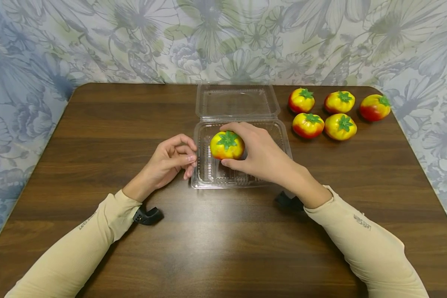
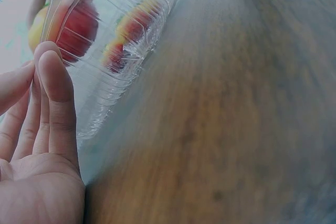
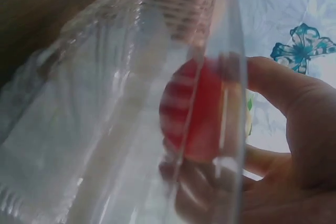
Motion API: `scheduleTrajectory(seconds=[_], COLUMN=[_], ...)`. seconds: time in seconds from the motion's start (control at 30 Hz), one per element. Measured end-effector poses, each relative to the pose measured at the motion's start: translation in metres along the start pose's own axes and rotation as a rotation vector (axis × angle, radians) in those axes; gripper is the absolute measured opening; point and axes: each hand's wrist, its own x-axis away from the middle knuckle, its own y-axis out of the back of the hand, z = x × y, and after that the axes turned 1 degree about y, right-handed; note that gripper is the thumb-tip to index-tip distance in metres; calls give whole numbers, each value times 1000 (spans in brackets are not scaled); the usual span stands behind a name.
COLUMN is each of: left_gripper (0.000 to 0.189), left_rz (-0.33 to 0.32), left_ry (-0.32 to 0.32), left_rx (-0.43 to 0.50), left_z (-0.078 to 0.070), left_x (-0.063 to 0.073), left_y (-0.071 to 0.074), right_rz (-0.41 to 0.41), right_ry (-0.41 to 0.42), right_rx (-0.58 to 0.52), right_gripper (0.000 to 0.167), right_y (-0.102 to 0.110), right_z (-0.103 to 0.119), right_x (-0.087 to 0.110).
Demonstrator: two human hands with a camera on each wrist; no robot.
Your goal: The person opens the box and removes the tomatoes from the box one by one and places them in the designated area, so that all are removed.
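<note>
A yellow-and-red toy tomato [image 1: 227, 145] with a green star-shaped leaf top is held in my right hand [image 1: 262, 153], thumb on the near side and fingers round the far side. It is over the left part of a clear plastic clamshell container [image 1: 242, 184], whose lid [image 1: 238, 101] lies folded back. My left hand [image 1: 171, 159] pinches the container's left rim between thumb and fingertips. From the left wrist, its fingers [image 2: 56, 90] meet the rim close to the tomato [image 2: 77, 30]. In the right wrist view, the tomato's red underside [image 3: 191, 111] shows through the container wall.
Several similar toy tomatoes [image 1: 340, 127] sit to the right of the lid, the outermost [image 1: 375, 107] near the table's right edge. The brown wooden table [image 1: 208, 248] meets a flower-patterned wall covering [image 1: 223, 41] at the back. Dark straps [image 1: 149, 216] are on both wrists.
</note>
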Motion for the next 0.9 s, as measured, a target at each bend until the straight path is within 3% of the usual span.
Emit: scheduleTrajectory(seconds=[0.37, 0.6, 0.9], left_gripper=[23, 23, 23], left_rz=[-2, 26, 25], left_ry=[-8, -37, -33], left_rx=[8, 3, 8], left_z=[1, 3, 3], left_x=[1, 0, -1], left_y=[1, 2, 2], right_rz=[-46, -147, -250], right_ry=[-55, -59, -138], right_rx=[46, 73, 124], right_gripper=[69, 66, 65], right_y=[19, 36, 63], right_z=[-23, -34, -51], right_x=[19, 30, 45])
